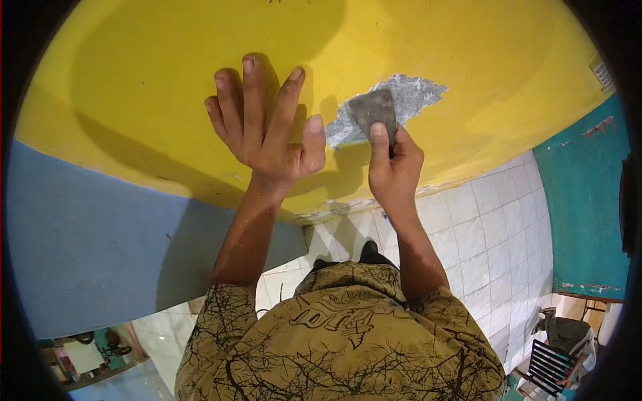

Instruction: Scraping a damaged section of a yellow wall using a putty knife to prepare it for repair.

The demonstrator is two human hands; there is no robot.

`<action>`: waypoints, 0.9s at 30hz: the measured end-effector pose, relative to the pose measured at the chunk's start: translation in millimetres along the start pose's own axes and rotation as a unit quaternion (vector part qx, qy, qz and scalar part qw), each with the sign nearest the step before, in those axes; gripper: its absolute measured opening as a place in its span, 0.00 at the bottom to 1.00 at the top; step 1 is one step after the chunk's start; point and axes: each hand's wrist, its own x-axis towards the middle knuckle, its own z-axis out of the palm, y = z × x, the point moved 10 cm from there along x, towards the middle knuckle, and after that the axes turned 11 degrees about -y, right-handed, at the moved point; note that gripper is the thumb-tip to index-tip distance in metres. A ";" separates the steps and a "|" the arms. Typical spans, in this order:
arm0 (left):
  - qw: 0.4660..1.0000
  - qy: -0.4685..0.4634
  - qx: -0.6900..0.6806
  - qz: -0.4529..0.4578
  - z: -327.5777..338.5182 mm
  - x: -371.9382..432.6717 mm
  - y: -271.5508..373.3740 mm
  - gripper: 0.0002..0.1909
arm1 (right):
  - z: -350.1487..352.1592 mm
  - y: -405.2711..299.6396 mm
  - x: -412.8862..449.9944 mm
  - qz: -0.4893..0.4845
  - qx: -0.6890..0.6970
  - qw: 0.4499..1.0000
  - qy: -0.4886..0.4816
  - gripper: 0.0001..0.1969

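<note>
A yellow painted wall (pixel 165 100) curves across the upper part of the view. On it is a ragged grey patch (pixel 416 92) where the paint is gone. My right hand (pixel 398 168) pinches a flat, dark grey tapered piece (pixel 376 108) between thumb and fingers, and this lies over the patch. Whether it is a scraper blade or folded sandpaper, I cannot tell. Left of the patch, my left hand (pixel 266 128) has its fingers spread against or just in front of the yellow wall, with nothing in it.
A blue-grey wall (pixel 100 230) meets the yellow one on the left. Teal wall (pixel 587 210) with chipped paint stands right. White tiles (pixel 481 235) cover the floor. Lower right are a black slatted chair (pixel 549 368) and part of another person (pixel 584 361); cluttered items (pixel 85 356) sit lower left.
</note>
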 end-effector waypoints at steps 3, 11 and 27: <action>1.000 0.012 -0.007 0.002 4.8 -0.1 -2.1 0.23 | -6.1 13.6 -8.3 0.003 0.035 0.999 0.030 0.18; 0.999 0.025 -0.022 0.006 0.1 -0.8 -0.8 0.23 | -2.8 -18.9 4.9 -0.017 0.011 1.000 0.021 0.16; 0.998 0.031 -0.047 0.006 -1.1 -0.3 -3.0 0.24 | -6.5 -17.6 13.2 -0.009 -0.002 1.000 0.025 0.19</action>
